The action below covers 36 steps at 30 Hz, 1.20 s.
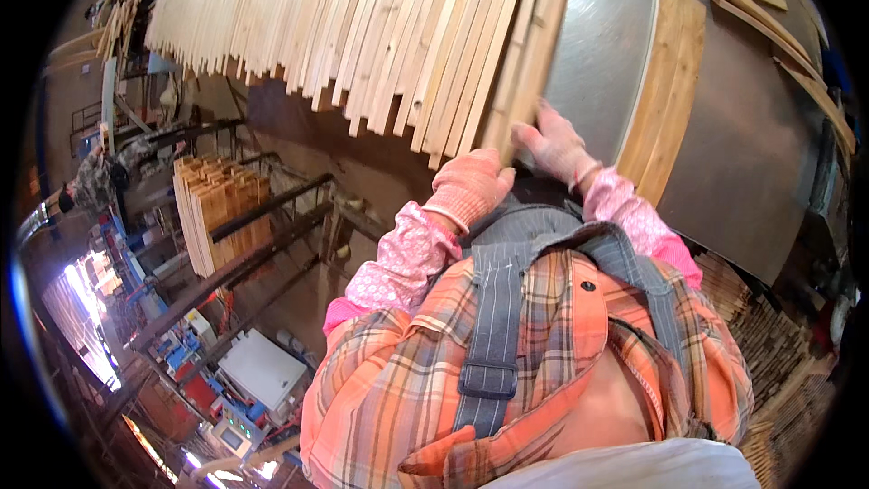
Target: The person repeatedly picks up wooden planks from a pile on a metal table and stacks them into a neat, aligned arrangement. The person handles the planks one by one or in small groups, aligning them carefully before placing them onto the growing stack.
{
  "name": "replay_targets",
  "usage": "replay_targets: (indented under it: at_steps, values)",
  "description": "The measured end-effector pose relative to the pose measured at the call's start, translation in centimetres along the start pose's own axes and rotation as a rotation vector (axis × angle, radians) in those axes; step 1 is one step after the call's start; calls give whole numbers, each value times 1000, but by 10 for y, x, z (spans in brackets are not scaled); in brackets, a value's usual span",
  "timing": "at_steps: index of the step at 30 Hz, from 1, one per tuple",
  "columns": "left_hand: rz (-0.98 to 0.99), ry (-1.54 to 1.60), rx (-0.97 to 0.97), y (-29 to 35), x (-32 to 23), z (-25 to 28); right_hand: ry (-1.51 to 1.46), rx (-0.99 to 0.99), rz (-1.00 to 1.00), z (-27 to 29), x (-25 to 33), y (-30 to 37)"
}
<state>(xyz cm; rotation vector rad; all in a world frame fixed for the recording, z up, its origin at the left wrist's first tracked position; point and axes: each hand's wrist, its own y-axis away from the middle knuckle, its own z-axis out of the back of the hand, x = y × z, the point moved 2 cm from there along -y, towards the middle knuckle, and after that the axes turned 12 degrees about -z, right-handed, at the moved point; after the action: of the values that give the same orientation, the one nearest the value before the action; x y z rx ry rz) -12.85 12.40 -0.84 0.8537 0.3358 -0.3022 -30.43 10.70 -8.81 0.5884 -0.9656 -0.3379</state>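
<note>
Both hands wear pale knitted gloves and are at the near end of a wooden board, the rightmost of a long row of strips. My left hand, in a pinkish-orange glove, is curled at the board's lower end, its fingertips partly hidden. On the board's right side is my right hand, its thumb against the wood and its fingers along the side. The upright wooden strips stand packed side by side to the left, their near ends uneven.
A wider wooden panel lies on the metal tabletop to the right. Curved offcuts are at the far right. Below left are dark metal rails, a stack of boards, machinery and another person in patterned clothing.
</note>
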Motion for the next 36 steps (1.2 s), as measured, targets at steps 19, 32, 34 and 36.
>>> replay_targets:
  at_steps: [19, 32, 34, 36]
  values:
    - [-425, 470, -371, -10, 3, 10, 302, -402, -879, 159, -75, -5]
    - [-151, 591, -194, -195, -84, -25, -409, -236, -585, 132, -56, -15]
    - [-215, 467, -207, -171, -99, -8, -160, -314, -461, 124, -70, -30]
    - [-144, 385, -232, -146, -79, 5, -246, -295, -383, 114, -41, -43]
